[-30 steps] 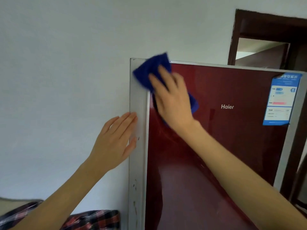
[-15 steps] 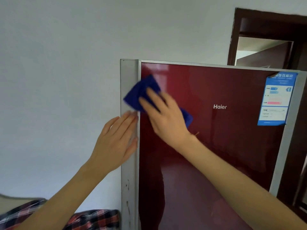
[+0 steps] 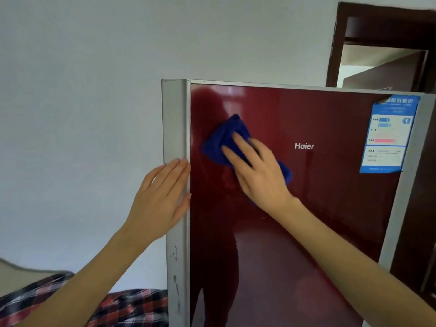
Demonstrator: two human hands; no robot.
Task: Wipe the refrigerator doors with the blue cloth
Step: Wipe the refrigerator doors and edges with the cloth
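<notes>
Moved: my right hand (image 3: 257,171) has carried the cloth (image 3: 221,140) from the door's (image 3: 306,220) top left corner a second ago, down its left edge, and now right onto the red panel, clear of the grey strip (image 3: 174,119). My left hand (image 3: 160,199) has stayed on that strip.
Cloth: blue and bunched, pressed to the red door left of centre in the frame. One end pokes out above my fingers, the other past my palm on the right.
Right hand: flat on the cloth with the fingers straight and spread, pointing up and left. It presses rather than grasps. The thumb is hidden.
Left hand: released, laid flat with its fingers together on the grey strip and fingertips up. Its thumb side sits along the seam where the strip meets the door.
Door: glossy dark red, filling the right half of the frame, with a dim reflection of me in it.
Logo (image 3: 304,146): white letters just right of my right hand.
Sticker (image 3: 389,135): blue and white, at the upper right of the door, its top corner peeling.
Wall (image 3: 82,90): plain pale, across the left of the frame.
Plaid fabric (image 3: 132,305): red and dark checks, lower left, under my left forearm.
Doorway (image 3: 377,24): dark brown frame, upper right, behind the door.
</notes>
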